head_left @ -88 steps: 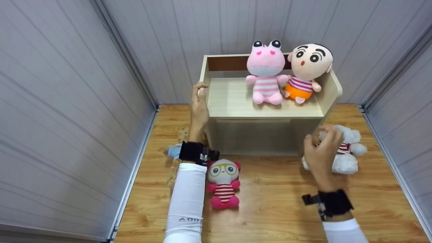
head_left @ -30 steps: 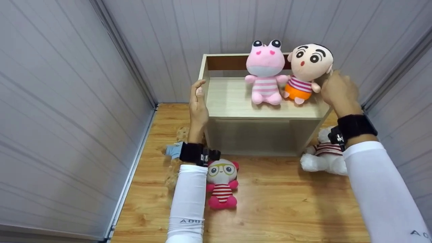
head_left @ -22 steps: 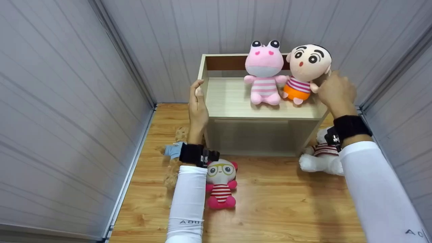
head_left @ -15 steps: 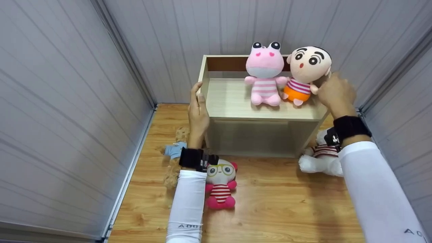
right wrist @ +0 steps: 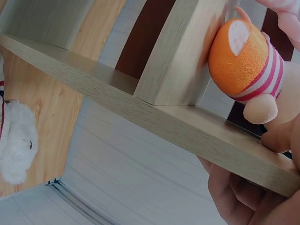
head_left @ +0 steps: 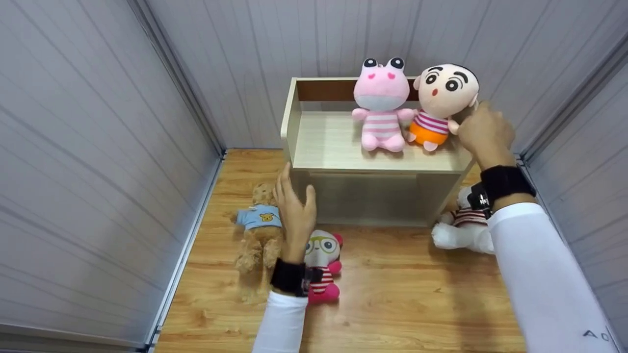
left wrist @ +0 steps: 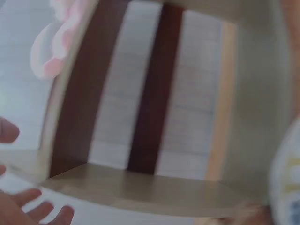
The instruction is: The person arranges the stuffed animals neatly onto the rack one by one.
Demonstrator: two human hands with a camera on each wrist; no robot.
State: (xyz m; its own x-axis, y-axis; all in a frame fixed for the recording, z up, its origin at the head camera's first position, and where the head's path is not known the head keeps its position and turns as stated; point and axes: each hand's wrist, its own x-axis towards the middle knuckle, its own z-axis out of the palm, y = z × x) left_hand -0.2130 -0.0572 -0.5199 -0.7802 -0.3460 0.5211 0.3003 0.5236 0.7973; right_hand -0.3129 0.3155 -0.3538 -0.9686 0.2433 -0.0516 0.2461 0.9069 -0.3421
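Left hand (head_left: 296,211) has lowered beside shelf (head_left: 324,139); wristband (head_left: 288,277) partly hides bespectacled doll (head_left: 326,254).

Shelf unit (head_left: 368,201), pale wood; upper board (head_left: 326,142): pink frog plush (head_left: 381,105), round-headed doll (head_left: 441,100). Wood-grain floor (head_left: 392,294): said unit, brown bear (head_left: 260,230), bespectacled plush (head_left: 325,252), white plush (head_left: 463,233)

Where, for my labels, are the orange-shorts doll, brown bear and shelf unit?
Orange-shorts doll (right wrist: 263,80): right wrist view, striped shirt.
Brown bear (head_left: 259,219): head view, blue shirt.
Shelf unit (head_left: 326,139): head view, upper board.
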